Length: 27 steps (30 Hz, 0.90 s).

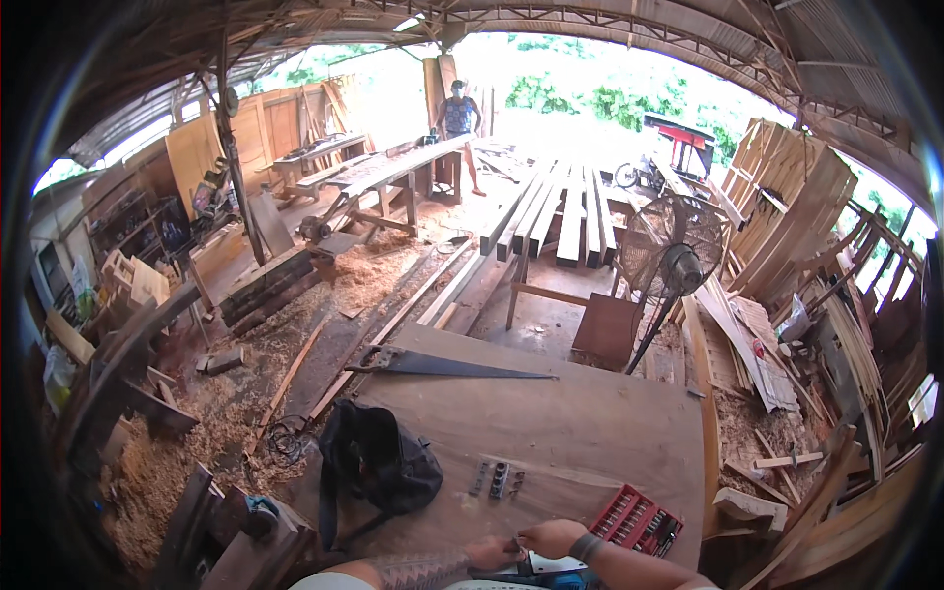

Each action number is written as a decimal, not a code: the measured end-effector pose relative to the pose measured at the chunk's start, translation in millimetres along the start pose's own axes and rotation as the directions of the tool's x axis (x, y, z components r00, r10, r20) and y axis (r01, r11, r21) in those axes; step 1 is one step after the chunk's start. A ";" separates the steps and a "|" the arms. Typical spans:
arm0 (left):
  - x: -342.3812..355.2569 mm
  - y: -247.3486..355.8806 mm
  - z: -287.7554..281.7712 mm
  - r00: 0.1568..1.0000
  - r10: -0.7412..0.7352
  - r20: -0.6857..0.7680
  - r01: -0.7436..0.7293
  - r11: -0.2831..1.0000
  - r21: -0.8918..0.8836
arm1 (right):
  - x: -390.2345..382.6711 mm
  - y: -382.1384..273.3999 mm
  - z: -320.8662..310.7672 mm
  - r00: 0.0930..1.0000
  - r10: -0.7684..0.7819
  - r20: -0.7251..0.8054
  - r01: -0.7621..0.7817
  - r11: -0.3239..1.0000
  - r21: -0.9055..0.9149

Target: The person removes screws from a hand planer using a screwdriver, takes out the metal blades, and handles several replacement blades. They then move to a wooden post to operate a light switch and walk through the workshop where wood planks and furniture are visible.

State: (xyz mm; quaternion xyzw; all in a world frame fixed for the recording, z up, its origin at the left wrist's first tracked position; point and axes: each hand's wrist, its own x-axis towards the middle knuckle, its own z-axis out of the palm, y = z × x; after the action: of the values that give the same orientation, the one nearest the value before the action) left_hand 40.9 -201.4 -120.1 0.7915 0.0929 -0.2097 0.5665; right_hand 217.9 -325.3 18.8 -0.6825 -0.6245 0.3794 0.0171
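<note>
At the lower edge my left hand and my right hand come together over the near side of a wooden tabletop. Both have their fingers closed around something small and greyish between them, too small to name. Just below them shows part of a blue object, mostly cut off by the frame. To the right of my right hand lies an open red case with rows of small metal bits or sockets. Several small metal pieces lie in short rows beyond my hands.
A handsaw rests across the tabletop's far side; a black bag slumps on its left. Beyond stand a fan, stacked long beams and a workbench, where another person stands. Sawdust covers the floor at left.
</note>
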 end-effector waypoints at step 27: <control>-7.8 17.9 -4.8 0.996 0.035 -0.083 -0.018 0.980 0.197 | -18.6 -44.8 10.8 0.999 -0.035 0.021 0.039 0.963 -0.267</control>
State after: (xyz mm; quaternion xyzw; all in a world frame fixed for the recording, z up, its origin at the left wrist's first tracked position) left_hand 41.9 -202.3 -100.0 0.8530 0.0855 -0.1757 0.4840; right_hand 175.7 -336.4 42.6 -0.6636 -0.6828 0.2968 -0.0730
